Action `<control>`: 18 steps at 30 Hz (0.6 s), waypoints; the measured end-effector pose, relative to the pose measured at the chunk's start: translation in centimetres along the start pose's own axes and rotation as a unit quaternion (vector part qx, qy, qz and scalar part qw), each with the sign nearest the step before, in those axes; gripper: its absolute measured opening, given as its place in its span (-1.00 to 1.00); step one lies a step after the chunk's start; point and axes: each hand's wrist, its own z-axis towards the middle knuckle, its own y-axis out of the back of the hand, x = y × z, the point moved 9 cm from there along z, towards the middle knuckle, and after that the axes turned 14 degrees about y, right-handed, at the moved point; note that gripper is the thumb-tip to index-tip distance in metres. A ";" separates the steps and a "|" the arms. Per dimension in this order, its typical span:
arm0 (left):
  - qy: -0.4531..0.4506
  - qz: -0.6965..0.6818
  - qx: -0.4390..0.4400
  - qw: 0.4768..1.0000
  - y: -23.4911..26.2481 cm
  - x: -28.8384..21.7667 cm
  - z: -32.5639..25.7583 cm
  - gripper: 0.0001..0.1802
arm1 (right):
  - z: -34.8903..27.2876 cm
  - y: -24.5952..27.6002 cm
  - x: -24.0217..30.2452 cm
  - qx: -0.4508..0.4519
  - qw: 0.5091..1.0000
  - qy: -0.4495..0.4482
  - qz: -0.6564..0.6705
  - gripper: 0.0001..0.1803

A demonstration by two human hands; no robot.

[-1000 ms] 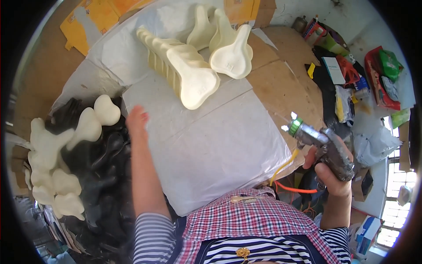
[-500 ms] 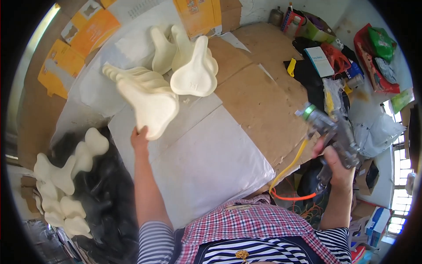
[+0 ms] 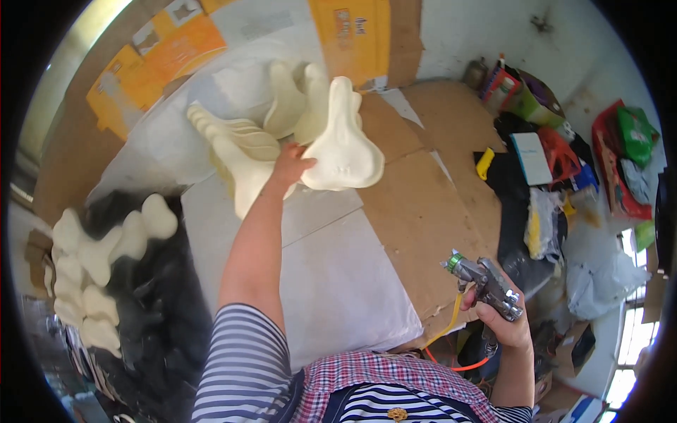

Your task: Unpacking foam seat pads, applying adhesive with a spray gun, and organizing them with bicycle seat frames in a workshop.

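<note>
Cream foam bicycle saddle pads lie in a group on the covered table. At the left edge of the front-right saddle pad [image 3: 344,151], my left hand [image 3: 293,168] is closed, with the thumb over its rim and the other fingers partly hidden. A row of stacked saddle pads [image 3: 236,144] leans just left of that hand, and two more stand behind. In my right hand [image 3: 504,321] is a metal spray gun [image 3: 486,285] with a green ring near its nozzle, which points up and left. A yellow hose [image 3: 451,321] and an orange-red hose [image 3: 465,366] run below the gun.
Flattened cardboard [image 3: 416,204] and whitish sheeting [image 3: 331,282] cover the table. At the lower left, more cream pads [image 3: 95,257] sit beside a heap of black ones [image 3: 166,303]. A white box [image 3: 530,158], red and green bags, and a plastic bag [image 3: 606,282] crowd the right.
My left hand has moved right and away from me, from the stacked row to the front-right saddle pad. My right hand has lowered the spray gun and brought it left. The view has shifted.
</note>
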 end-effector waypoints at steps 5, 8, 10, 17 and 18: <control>0.022 -0.091 -0.142 0.985 11.2 -0.7 -9.8 -0.44 | 1.4 -1.9 -3.4 0.040 0.997 -0.052 -0.034 -0.39; -0.122 -0.417 -0.237 0.869 32.9 1.6 -20.8 -0.57 | 3.0 -6.5 -3.3 0.137 0.987 -0.056 -0.070 -0.41; -0.130 -0.460 -0.380 0.792 39.3 2.9 -27.3 -0.52 | 4.1 -7.6 -3.0 0.130 0.988 -0.040 -0.067 -0.41; 0.086 -0.371 -0.250 0.890 27.8 14.7 -15.8 -0.57 | 6.3 -10.1 3.3 0.098 0.990 0.099 -0.015 -0.40; 0.120 -0.350 -0.230 0.900 22.8 14.9 -12.9 -0.59 | 6.1 -9.5 2.8 0.096 0.991 0.090 -0.035 -0.41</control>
